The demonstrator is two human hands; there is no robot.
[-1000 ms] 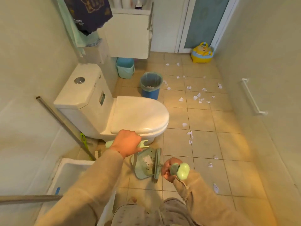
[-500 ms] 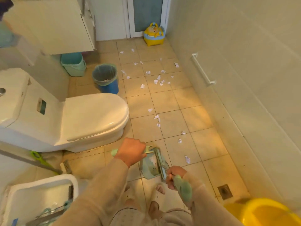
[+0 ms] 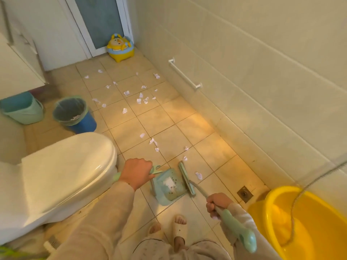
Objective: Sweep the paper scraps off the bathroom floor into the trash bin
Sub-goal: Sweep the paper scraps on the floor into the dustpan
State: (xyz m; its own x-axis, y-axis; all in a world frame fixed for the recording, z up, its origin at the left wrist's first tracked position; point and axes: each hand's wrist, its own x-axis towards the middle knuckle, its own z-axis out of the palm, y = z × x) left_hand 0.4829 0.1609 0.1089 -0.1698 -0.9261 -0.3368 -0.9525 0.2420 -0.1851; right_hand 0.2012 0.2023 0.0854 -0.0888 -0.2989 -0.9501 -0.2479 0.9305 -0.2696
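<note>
Beige tiled floor (image 3: 187, 126) running back to a door, walls at right. White toilet (image 3: 56, 173) at left, lid down. Yellow tub (image 3: 308, 222) at lower right, a hose hanging into it, just beside a floor drain (image 3: 244, 193). Blue bin (image 3: 74, 114) with a liner beyond the toilet, some paper already inside; a teal bucket (image 3: 22, 107) just left of it. Yellow potty (image 3: 121, 47) by the door. Green dustpan (image 3: 169, 184) on the floor in front of the feet, white paper and dark specks in its tray. Broom (image 3: 186, 178) with its head upright against the pan's open edge. Left hand (image 3: 137, 174) closed in a fist around the pan's handle. Right hand (image 3: 217, 203) wrapped tight round the broom's handle. Scraps (image 3: 142, 98) scattered across the tiles: a thick cluster mid-floor, right of the bin, a few more near the broom head, one just beside it.
</note>
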